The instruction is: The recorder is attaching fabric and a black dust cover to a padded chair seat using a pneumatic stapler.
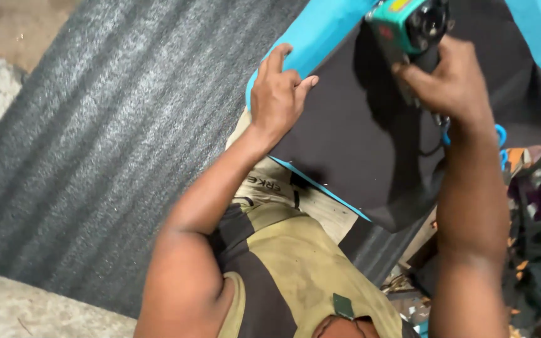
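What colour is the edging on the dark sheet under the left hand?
Bright turquoise blue edging on the dark sheet, clearest in the head view.

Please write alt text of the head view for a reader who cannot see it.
A person's right hand grips a small teal handheld machine over a dark fabric sheet with bright blue edging, while the left hand presses flat on the sheet's blue edge. Grey ribbed carpet lies beneath.
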